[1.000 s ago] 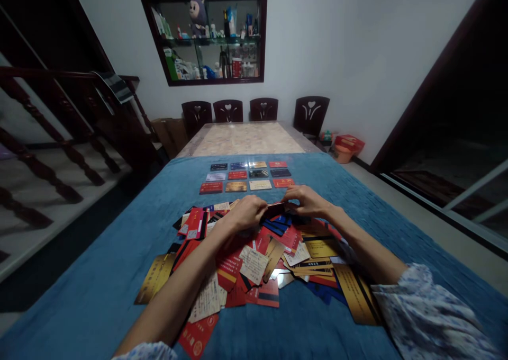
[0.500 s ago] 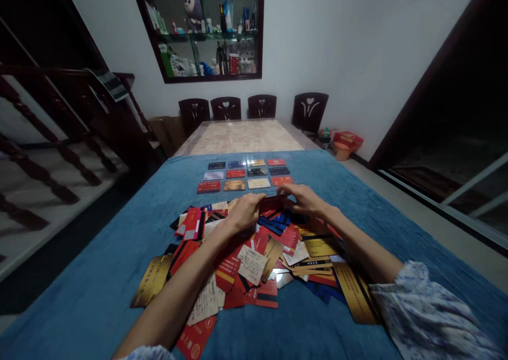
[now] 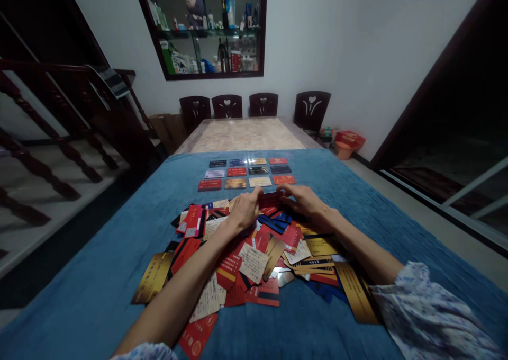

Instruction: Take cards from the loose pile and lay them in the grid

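A loose heap of cards (image 3: 254,264), red, gold, blue and white, lies on the blue cloth (image 3: 95,296) in front of me. Both hands are at the heap's far edge. My left hand (image 3: 246,209) and my right hand (image 3: 304,201) pinch the two ends of a dark red card (image 3: 272,197) held between them, just above the heap. Beyond the hands, cards (image 3: 246,172) lie face up in three neat rows on the cloth.
Past the cloth the bare marble tabletop (image 3: 246,135) runs to several dark chairs (image 3: 264,104) at the wall. A glass wall cabinet (image 3: 206,29) hangs above. A wooden stair railing (image 3: 59,116) is at left, a red container (image 3: 347,143) on the floor at right.
Both hands have carried the dark red card a little farther away from me, toward the rows of laid-out cards. The heap has not shifted.
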Tool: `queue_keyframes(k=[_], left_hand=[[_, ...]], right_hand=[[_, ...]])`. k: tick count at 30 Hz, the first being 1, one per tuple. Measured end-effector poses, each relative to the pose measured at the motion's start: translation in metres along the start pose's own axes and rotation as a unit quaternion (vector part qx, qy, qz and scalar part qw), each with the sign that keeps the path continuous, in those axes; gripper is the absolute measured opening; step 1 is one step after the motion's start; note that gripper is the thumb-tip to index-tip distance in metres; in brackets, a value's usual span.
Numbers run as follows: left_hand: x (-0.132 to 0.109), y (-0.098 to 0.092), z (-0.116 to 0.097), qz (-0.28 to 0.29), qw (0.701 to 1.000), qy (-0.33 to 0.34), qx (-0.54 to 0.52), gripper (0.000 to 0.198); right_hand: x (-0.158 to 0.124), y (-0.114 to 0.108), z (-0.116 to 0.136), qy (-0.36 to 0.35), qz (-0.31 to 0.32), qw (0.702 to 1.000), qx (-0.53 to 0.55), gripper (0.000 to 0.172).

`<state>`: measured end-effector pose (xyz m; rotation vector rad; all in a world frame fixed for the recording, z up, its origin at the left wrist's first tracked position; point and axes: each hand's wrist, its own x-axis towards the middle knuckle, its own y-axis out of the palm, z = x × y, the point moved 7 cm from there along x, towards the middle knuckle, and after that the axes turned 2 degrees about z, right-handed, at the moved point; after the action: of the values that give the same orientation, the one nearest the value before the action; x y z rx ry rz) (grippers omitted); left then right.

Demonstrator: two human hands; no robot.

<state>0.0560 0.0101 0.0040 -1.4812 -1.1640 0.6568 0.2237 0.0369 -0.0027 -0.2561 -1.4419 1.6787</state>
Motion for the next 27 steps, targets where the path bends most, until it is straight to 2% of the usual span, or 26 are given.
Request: queue_keyframes(k=[7, 11, 18, 27], left_hand=[[-0.002, 0.0, -0.001, 0.025, 0.999, -0.019, 0.039, 0.033], [-0.003, 0.003, -0.001, 0.039, 0.998, -0.028, 0.043, 0.034], [0.001, 0.011, 0.003, 0.041, 0.999, -0.02, 0.001, 0.04], [0.004, 0.012, 0.007, 0.034, 0.998, 0.01, -0.048, 0.04]], right_hand=[[0.0, 0.006, 0.002, 0.012, 0.023, 1.0, -0.015, 0.04], [0.001, 0.008, 0.004, -0.002, 0.029, 0.999, 0.017, 0.038], [0.001, 0.012, -0.005, -0.039, 0.003, 0.997, 0.063, 0.046], [-0.001, 0.012, -0.011, -0.054, 0.016, 0.997, 0.062, 0.052]])
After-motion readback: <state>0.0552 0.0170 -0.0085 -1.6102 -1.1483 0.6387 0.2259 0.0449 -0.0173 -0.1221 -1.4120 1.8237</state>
